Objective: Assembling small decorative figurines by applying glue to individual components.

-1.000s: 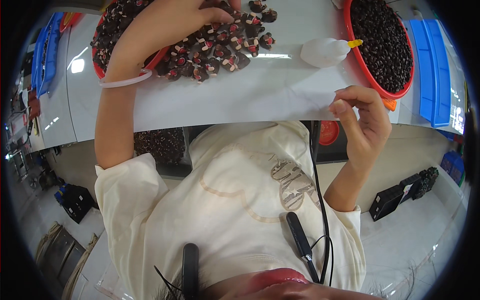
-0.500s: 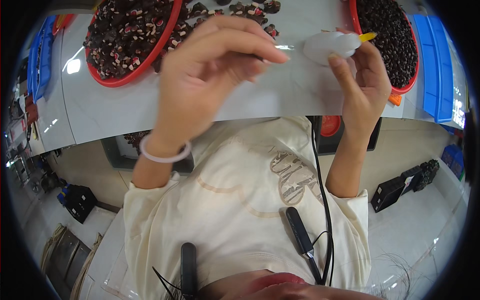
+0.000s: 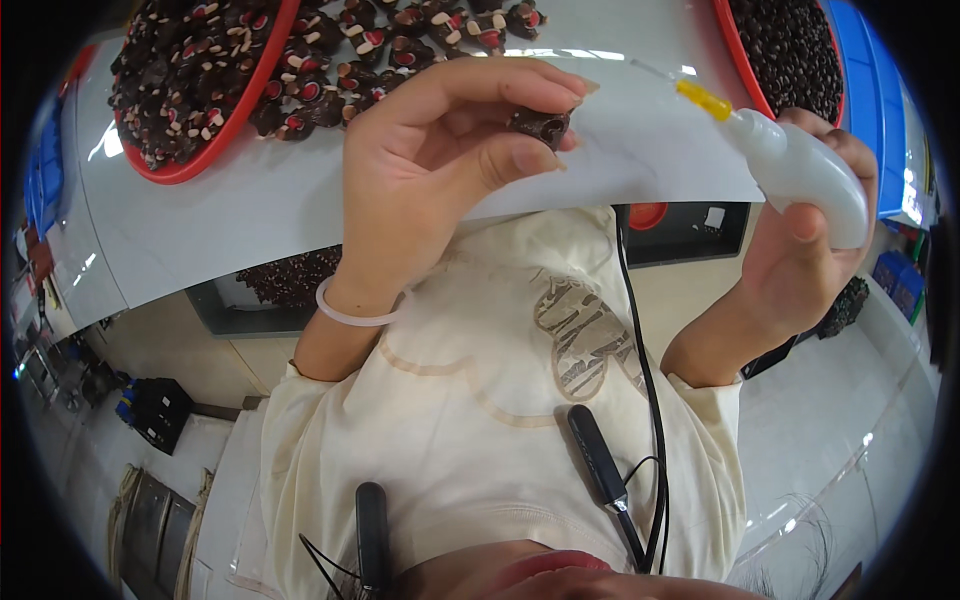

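Pinched between the thumb and fingers of my left hand (image 3: 405, 165) is a small dark brown glossy piece (image 3: 541, 125), held above the table. My right hand (image 3: 800, 260) is wrapped round a white squeeze bottle (image 3: 810, 180) beyond the table's front edge. From the bottle's narrow neck comes a yellow tip (image 3: 705, 100) with a thin needle, pointing up and left toward the tabletop. The needle is apart from the brown piece. Behind my left hand lie several dark brown pieces with red and cream parts (image 3: 410, 52), spread loosely on the table.
A red-rimmed tray (image 3: 262, 90) at the far left is heaped with similar brown, red and cream pieces. At the far right, another red-rimmed tray (image 3: 738, 60) holds small dark pieces, beside a blue bin (image 3: 870, 100). Dark open drawers (image 3: 690, 240) sit below the white tabletop (image 3: 200, 235).
My right hand has moved right and nearer, and the bottle has swung round so its yellow tip points left instead of right. The brown piece in my left hand now shows clearly.
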A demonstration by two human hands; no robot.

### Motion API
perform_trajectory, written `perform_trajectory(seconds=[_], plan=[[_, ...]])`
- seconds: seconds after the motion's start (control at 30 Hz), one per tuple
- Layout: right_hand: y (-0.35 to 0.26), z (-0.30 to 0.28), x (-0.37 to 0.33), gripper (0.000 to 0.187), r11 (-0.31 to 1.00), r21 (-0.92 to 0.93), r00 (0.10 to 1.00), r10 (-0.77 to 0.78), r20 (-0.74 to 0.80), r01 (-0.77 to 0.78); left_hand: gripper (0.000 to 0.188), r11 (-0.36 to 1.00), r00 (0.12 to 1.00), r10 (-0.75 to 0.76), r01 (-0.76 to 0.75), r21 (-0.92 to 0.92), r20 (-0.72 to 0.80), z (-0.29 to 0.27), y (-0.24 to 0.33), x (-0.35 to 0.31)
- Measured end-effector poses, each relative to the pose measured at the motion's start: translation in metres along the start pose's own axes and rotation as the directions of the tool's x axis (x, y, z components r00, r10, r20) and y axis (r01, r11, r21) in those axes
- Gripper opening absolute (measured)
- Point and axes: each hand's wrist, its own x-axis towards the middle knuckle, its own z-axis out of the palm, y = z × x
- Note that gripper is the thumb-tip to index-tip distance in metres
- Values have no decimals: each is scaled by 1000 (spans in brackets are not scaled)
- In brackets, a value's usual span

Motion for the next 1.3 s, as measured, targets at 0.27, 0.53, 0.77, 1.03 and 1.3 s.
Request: perform_trajectory(seconds=[0.27,0.53,0.77,1.03,1.3], plan=[[-7,3,5,57,999,-24,994,27,103,-24,29,999,999,45,-45,-15,0,0,-3,1],[-13,15,13,52,961,-222,982,-141,126,166,26,1000,999,30,-30,2,11,0,-2,2],[-12,9,18,51,876,-247,885,-323,336,414,25,999,999,36,-36,9,8,1,-2,2],[1,-21,12,48,992,-9,977,-124,176,127,25,999,1000,3,-3,-38,4,6,0,2],[26,27,30,38,866,-422,962,-267,62,268,19,999,1000,29,-29,18,-8,8,-2,1]])
